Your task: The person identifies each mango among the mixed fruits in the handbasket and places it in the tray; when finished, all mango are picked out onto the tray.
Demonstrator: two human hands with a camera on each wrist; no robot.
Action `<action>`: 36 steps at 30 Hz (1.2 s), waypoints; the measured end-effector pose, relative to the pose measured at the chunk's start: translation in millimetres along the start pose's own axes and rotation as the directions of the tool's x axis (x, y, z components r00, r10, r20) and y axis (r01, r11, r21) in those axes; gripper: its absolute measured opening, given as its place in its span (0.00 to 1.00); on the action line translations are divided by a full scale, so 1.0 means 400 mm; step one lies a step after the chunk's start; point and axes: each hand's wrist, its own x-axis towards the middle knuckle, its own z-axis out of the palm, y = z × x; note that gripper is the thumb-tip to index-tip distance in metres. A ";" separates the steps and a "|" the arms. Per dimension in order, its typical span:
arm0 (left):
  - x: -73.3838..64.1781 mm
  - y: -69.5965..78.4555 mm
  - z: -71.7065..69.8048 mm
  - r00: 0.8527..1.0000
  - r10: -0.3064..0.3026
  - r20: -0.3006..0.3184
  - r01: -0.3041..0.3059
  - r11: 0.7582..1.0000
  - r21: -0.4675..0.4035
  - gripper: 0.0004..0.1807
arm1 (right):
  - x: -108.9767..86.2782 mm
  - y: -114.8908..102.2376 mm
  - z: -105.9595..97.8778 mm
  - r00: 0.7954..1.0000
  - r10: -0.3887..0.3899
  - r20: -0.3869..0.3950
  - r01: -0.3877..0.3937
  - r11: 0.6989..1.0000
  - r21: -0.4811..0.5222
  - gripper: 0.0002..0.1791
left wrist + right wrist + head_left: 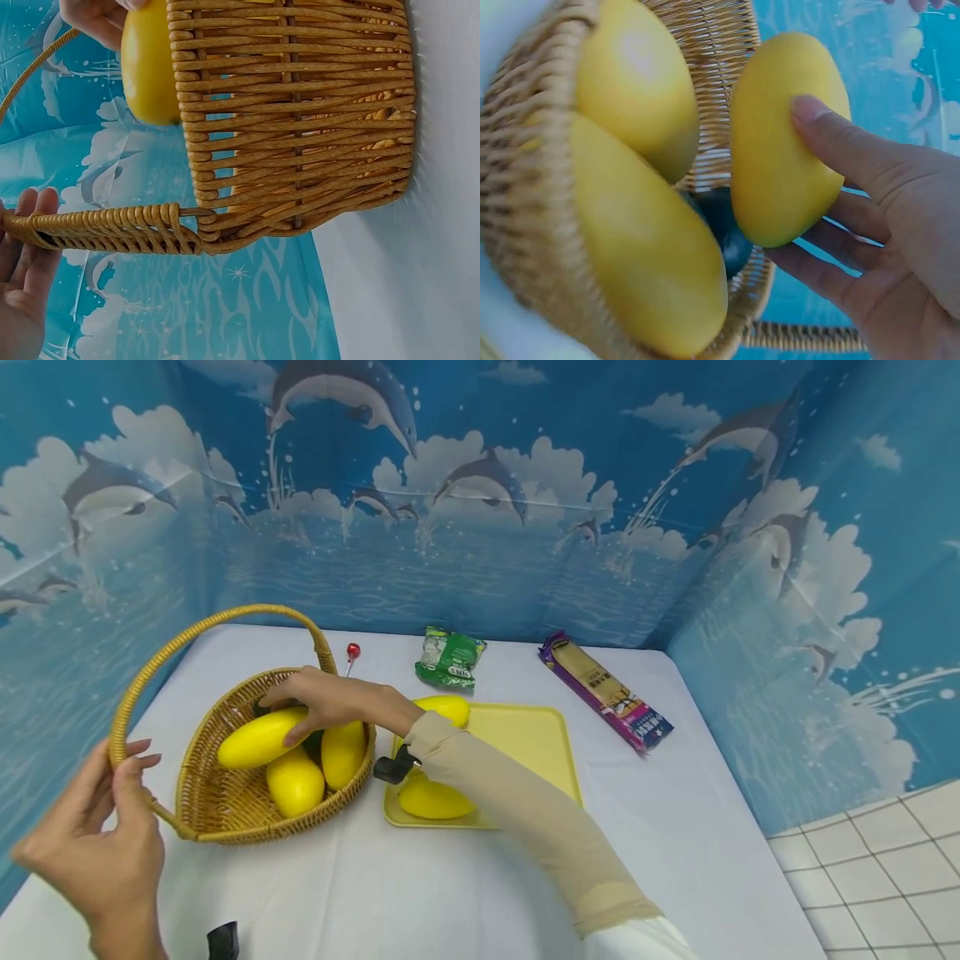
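My right hand grips a yellow mango over the wicker basket. In the right wrist view, the thumb lies on the near face of the mango and the fingers reach under it. Two more mangoes, one rounder and one by the right wall, lie in the basket, with a dark green thing partly hidden among them. At the basket's left side, my left hand holds the arched handle between thumb and fingers.
Right of the basket, a yellow tray bears two mangoes, partly covered by the right sleeve. Behind stand a lollipop and a green snack bag. A long purple packet lies back right. Dolphin-print curtains surround the white table.
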 end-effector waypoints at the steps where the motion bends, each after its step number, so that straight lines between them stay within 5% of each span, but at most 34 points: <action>1: 0.001 0.000 0.000 1.000 0.001 0.003 -0.002 1.000 0.013 0.16 | -0.015 -0.002 -0.004 1.000 0.009 0.000 -0.009 1.000 0.000 0.36; 11: 0.006 0.004 0.002 1.000 0.009 -0.001 -0.009 1.000 -0.029 0.16 | -0.176 -0.004 -0.024 0.998 -0.006 -0.060 0.008 1.000 0.029 0.37; 20: 0.003 0.004 0.006 1.000 0.024 -0.009 -0.025 0.995 -0.098 0.15 | -0.318 0.003 -0.038 0.983 0.061 -0.174 -0.053 0.997 0.050 0.46; 27: -0.001 0.004 0.007 1.000 0.018 -0.020 -0.021 0.991 -0.134 0.15 | -0.454 0.018 -0.042 0.952 0.114 -0.285 -0.102 0.993 0.058 0.43; 36: 0.002 0.007 0.003 0.999 0.013 -0.035 -0.018 0.989 -0.149 0.14 | -0.630 0.061 -0.021 0.871 0.194 -0.452 -0.136 0.978 0.157 0.39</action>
